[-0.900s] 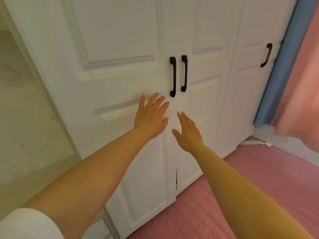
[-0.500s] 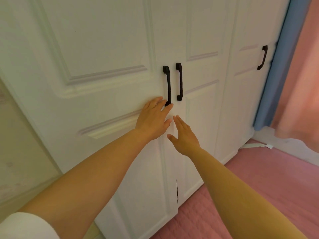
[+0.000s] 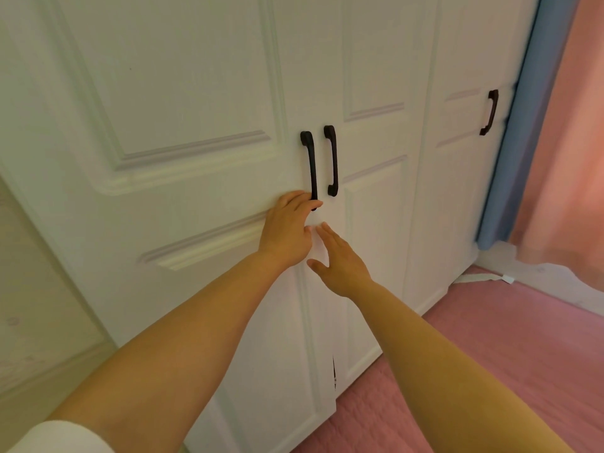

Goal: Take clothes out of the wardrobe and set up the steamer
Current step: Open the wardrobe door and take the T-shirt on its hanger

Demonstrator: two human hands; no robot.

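Note:
A white panelled wardrobe [image 3: 196, 93] fills the view, all its doors closed. Two black handles stand side by side at the middle seam: the left door handle [image 3: 310, 158] and the right door handle [image 3: 331, 158]. My left hand [image 3: 287, 230] is on the lower end of the left door handle, its fingers curled over it. My right hand [image 3: 340, 263] hovers just below and to the right, fingers straight, short of the right door handle. No clothes or steamer are in view.
A third black handle [image 3: 489, 112] sits on the far right door. A blue curtain [image 3: 510, 158] and a pink curtain [image 3: 562, 158] hang to the right. Pink carpet [image 3: 490, 354] covers the floor, with a white strip [image 3: 483, 277] by the wardrobe's base.
Both hands have moved up towards the handles. My left hand went from flat against the door to curled over the left handle's lower end. The view has come closer to the wardrobe.

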